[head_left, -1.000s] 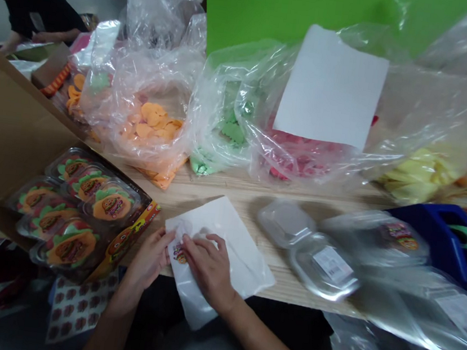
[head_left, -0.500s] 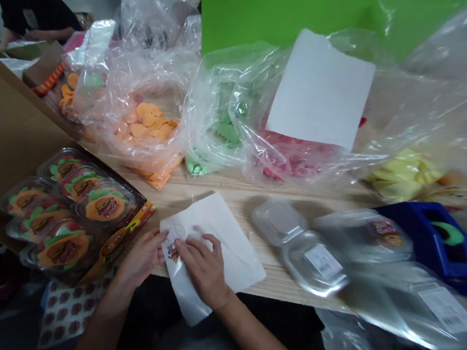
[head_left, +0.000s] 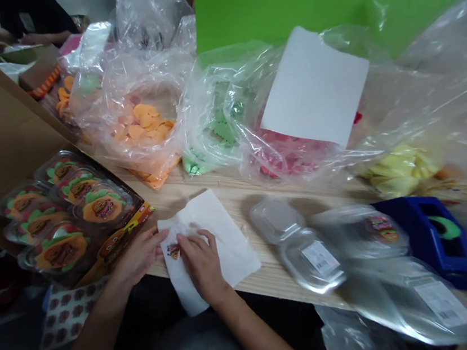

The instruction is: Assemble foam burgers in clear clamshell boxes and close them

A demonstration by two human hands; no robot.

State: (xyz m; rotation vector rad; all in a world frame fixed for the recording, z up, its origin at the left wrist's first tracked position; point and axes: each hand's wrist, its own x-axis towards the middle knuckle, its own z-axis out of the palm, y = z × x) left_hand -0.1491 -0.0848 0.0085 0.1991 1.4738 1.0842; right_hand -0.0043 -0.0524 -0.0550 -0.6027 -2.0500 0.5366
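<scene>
Paper (head_left: 218,247), thin, white and softly creased, lies on a pale grained wooden table (head_left: 215,187). The left hand (head_left: 140,257), half open, touches its crumpled edge; the right hand (head_left: 201,265), fingers spread and slightly curved, presses on it beside a small glossy printed label (head_left: 173,251). To the left, smooth clear plastic trays of round orange burger-shaped sweets (head_left: 102,207) sit in a cardboard box (head_left: 4,135). Rigid clear clamshell containers (head_left: 297,242) lie right; a crinkled plastic bag (head_left: 143,130) holds flat orange pieces.
</scene>
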